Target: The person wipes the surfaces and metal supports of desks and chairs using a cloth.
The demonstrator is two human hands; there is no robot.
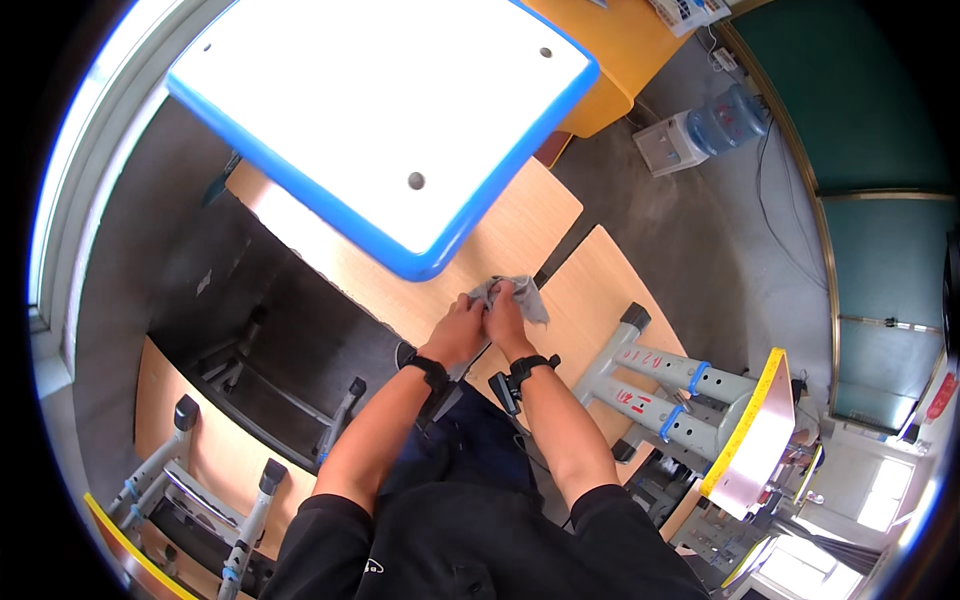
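A crumpled grey cloth [531, 301] is bunched between my two hands, above the wooden desktops in front of me. My left hand [457, 334] grips its near left side, and my right hand [504, 319] pinches it from the right. The hands touch each other, so part of the cloth is hidden by the fingers. Beneath and beyond lies a light wood desktop [517, 217]. A second desktop [600, 285] adjoins it on the right, with a dark gap between the two.
A white board with a blue rim [360, 112] juts up close, just beyond my hands. To the right, an upturned stool with grey metal legs [660, 360] rests on a desk. Another upturned stool [225, 487] is at lower left. A water dispenser [671, 142] stands by the wall.
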